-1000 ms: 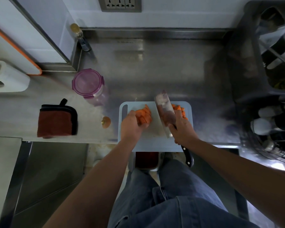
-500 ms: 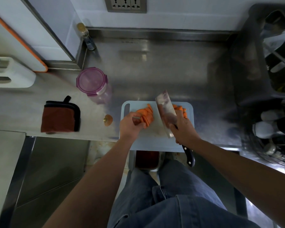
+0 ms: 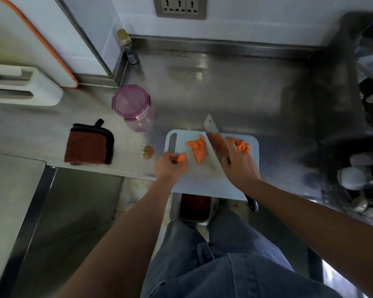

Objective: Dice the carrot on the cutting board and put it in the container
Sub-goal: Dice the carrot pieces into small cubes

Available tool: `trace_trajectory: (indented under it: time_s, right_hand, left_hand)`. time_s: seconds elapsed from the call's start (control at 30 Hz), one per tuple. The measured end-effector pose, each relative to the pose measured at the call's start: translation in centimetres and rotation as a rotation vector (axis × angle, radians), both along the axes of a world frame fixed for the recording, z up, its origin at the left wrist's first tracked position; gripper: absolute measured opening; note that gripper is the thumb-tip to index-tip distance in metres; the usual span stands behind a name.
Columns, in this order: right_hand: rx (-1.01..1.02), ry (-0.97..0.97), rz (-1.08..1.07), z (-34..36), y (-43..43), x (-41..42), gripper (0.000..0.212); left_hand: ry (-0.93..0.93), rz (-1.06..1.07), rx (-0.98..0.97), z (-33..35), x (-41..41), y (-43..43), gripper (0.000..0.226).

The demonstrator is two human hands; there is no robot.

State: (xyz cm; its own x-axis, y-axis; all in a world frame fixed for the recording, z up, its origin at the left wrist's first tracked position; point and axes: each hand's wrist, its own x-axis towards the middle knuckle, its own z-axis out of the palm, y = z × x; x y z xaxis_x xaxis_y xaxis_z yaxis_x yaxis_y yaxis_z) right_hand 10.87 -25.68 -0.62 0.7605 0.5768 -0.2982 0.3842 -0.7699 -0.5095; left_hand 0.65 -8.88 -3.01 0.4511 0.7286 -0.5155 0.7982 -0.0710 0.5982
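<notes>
Head view: A pale cutting board [image 3: 202, 181] is lying at the front edge of the steel counter [image 3: 235, 93]. A carrot piece [image 3: 182, 159] is being pinched in the curled fingers of the left hand [image 3: 167, 168] at the board's left side. A broad-bladed knife [image 3: 211, 126] is being gripped at the handle by the right hand [image 3: 239, 166], with its fingers wrapped closed and the blade tip pointing past the board's far edge. Carrot slices [image 3: 197, 148] are lying just left of the blade. A pile of smaller carrot chunks [image 3: 241, 146] is lying to its right, partly hidden by the right hand. The container [image 3: 130, 104], with its purple lid on, is standing on the counter beyond the board's left corner, apart from it. A folded brown cloth [image 3: 88, 146] is lying further left.
</notes>
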Motion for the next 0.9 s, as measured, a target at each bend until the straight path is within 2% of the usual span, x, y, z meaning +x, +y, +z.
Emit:
trace_trajectory:
  time_s: [0.1,0.3,0.43,0.53,0.7,0.9]
  right_hand:
    - [-0.019,-0.029,0.097,-0.1,0.9,-0.9,0.048]
    - [0.008,0.010,0.089,-0.5,1.6,-2.8,0.049]
    - [0.032,0.004,0.071,-0.8,2.3,-4.0,0.050]
    - [0.054,0.001,0.057,-0.9,3.3,-5.1,0.048]
    - [0.071,0.029,0.062,-1.0,5.0,-6.0,0.046]
    - [0.098,0.018,-0.001,-1.2,4.6,-5.7,0.049]
  left_hand:
    - [0.008,0.022,-0.057,-0.5,-0.5,0.2,0.027]
    - [-0.039,0.062,-0.145,-1.1,-1.1,0.5,0.023]
    - [-0.161,0.213,-0.285,-1.2,-1.7,0.6,0.013]
    - [-0.269,0.330,-0.418,-1.1,-2.1,0.9,0.016]
    - [-0.319,0.316,-0.475,-1.0,-2.3,1.3,0.012]
    - [-0.326,0.281,-0.515,-1.0,-2.5,1.7,0.018]
